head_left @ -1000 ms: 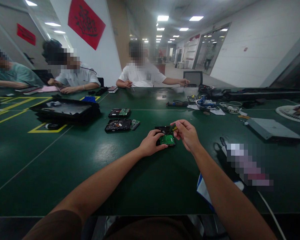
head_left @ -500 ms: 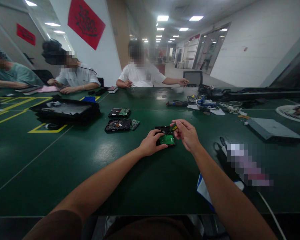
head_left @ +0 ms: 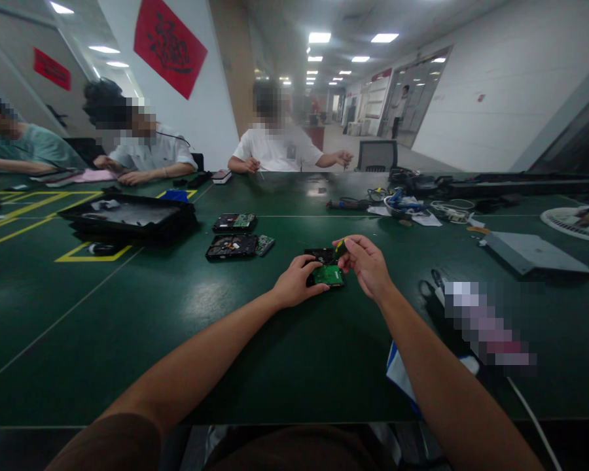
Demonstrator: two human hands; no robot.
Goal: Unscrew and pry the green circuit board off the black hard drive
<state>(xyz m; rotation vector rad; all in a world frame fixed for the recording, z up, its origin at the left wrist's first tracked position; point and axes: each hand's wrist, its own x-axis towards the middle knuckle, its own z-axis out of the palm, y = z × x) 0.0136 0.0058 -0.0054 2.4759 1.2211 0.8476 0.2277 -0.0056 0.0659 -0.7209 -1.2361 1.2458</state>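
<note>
A hard drive with its green circuit board facing up lies flat on the dark green table. My left hand grips it from the left, thumb along the near edge and fingers over the far part. Over its right side, my right hand pinches a small screwdriver with a yellow and dark handle. The screwdriver's tip is too small to make out. Left of my hands lie two more hard drives, a nearer one and a farther one, with a loose circuit board beside the nearer.
Stacked black trays stand at the left. Tangled cables lie at the back right, near a grey metal box. A blue-and-white packet is under my right forearm. Across the table sits a person in white.
My right fingers have shifted on the screwdriver, and more of its handle shows. My left hand and the hard drive stay put. The person opposite has drawn one hand inward.
</note>
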